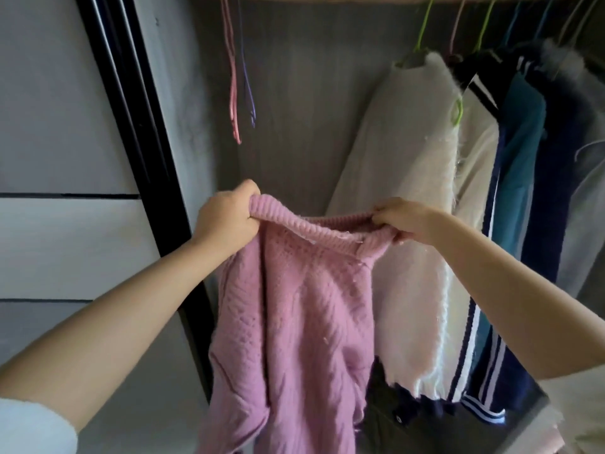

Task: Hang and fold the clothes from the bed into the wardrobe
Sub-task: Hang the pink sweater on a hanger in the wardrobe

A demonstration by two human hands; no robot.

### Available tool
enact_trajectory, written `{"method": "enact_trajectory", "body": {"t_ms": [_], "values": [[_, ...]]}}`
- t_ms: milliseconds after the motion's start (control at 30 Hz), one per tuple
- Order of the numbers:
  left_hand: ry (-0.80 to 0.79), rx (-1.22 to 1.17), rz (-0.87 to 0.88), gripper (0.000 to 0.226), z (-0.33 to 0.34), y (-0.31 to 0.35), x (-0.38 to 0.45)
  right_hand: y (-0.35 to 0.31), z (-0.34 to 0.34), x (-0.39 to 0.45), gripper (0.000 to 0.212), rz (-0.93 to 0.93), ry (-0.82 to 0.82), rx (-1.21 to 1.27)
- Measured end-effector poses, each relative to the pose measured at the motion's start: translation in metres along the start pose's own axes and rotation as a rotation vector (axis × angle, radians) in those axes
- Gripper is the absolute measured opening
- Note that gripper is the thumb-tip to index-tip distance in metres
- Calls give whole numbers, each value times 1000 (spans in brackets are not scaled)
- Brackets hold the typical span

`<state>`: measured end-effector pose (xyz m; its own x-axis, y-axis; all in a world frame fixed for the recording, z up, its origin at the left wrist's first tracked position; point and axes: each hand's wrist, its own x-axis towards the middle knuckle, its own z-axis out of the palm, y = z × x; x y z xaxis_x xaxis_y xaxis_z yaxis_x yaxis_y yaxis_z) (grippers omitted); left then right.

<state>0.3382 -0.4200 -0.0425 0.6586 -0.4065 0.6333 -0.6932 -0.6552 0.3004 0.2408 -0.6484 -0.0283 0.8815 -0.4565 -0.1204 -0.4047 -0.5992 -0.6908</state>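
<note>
Pink knitted sweater hung between both hands inside the wardrobe, its ribbed neckline stretched; the left hand gripped one end, the right hand pinched the other.

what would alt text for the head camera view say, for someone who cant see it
Both hands, left hand and right hand, grip the ribbed neckline of a pink knit sweater, stretched open in front of an open wardrobe. Empty hangers hang at left; a white fuzzy garment and darker clothes hang at right.
</note>
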Motion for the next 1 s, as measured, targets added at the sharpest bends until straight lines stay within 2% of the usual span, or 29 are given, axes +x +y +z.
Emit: {"method": "enact_trajectory", "body": {"t_ms": [67, 133, 200, 300, 433, 533, 633, 733, 800, 900, 967, 1000], "values": [[130, -88, -25, 34, -20, -6, -1, -22, 5, 6, 24, -64, -197, -166], [252, -118, -106, 34, -42, -15, 1, -48, 9, 14, 24, -183, -247, -218], [373, -146, -228, 30, -64, -27, 4, -81, 12, 24, 27, -321, -162, -165], [466, -95, -304, 41, -96, -51, 13, -132, 16, 43, 32, -473, 28, -24], [396, 16, -279, 45, -116, -60, 32, -184, 17, 77, 33, -523, 199, 176], [294, 77, -258, 42, -116, -62, 52, -212, 16, 101, 18, -447, 287, 152], [202, 110, -225, 41, -109, -73, 65, -222, 20, 118, 17, -357, 253, 131], [124, 157, -168, 41, -108, -86, 70, -226, 24, 133, 33, -294, 265, 79], [74, 174, -132, 43, -112, -93, 70, -227, 27, 143, 34, -272, 290, 150], [5, 209, -106, 49, -114, -100, 69, -227, 26, 150, 30, -254, 347, 286], [-4, 242, -88, 52, -114, -99, 68, -229, 23, 151, 21, -258, 419, 306], [2, 252, -76, 52, -113, -100, 68, -229, 20, 151, 25, -259, 474, 284]]}}
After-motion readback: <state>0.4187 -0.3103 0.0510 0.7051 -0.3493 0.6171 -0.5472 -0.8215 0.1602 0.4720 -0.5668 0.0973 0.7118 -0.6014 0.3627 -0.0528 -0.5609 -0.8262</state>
